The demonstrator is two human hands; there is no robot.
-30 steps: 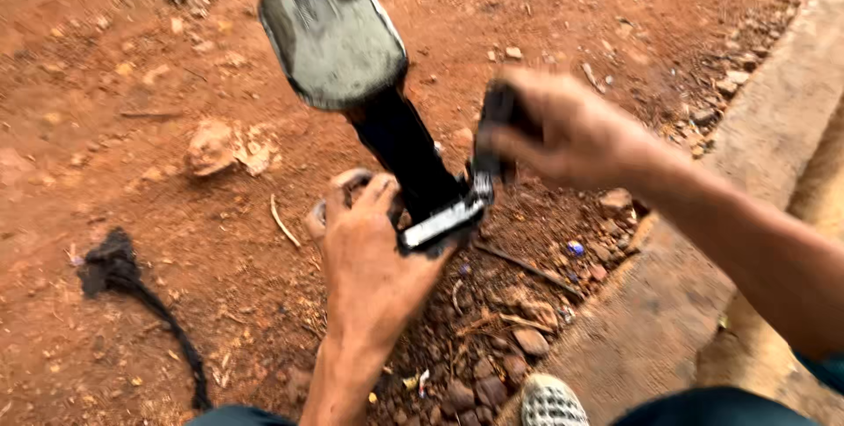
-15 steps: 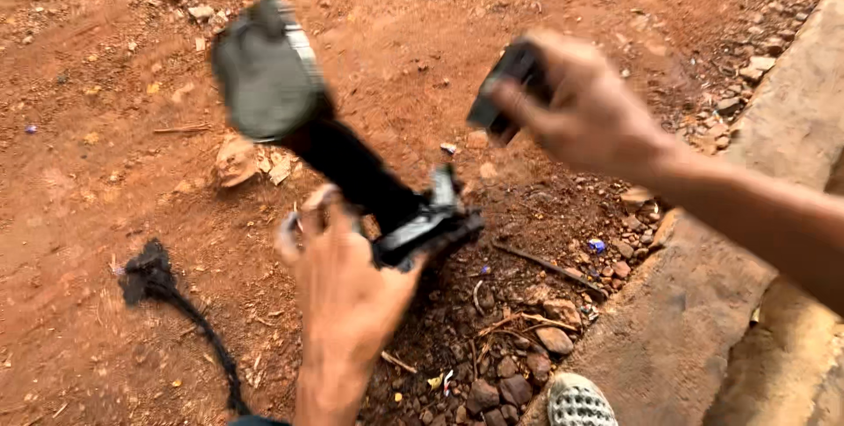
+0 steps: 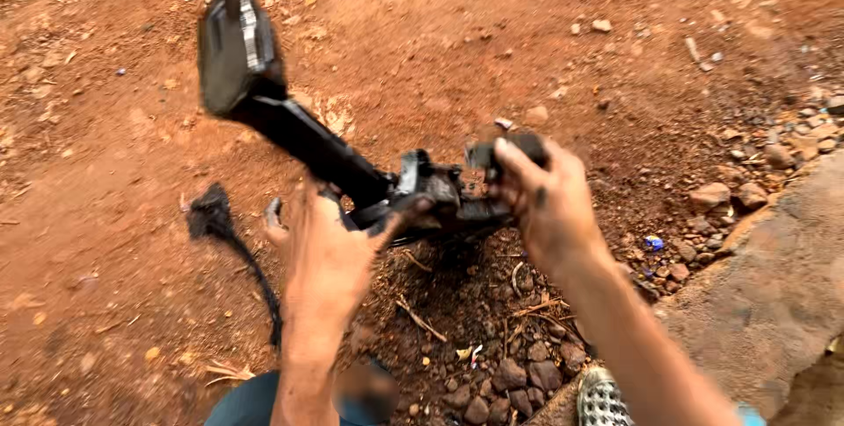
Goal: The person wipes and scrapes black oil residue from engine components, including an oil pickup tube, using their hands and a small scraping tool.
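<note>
— Where does everything sit?

— My left hand (image 3: pixel 325 254) grips the long black plastic mirror arm (image 3: pixel 308 140) from below; its head points up and to the left. My right hand (image 3: pixel 545 202) is on the small black part (image 3: pixel 514 149) at the arm's right end.

— And around you?

— The frayed black cord (image 3: pixel 224 233) lies left of my left hand, the grey stone slab (image 3: pixel 774 294) to my right, and loose brown pebbles (image 3: pixel 501 382) below my hands.

A black, dirt-caked mirror arm (image 3: pixel 308 140) tilts up-left, its oval head (image 3: pixel 233 52) raised above red soil.
</note>
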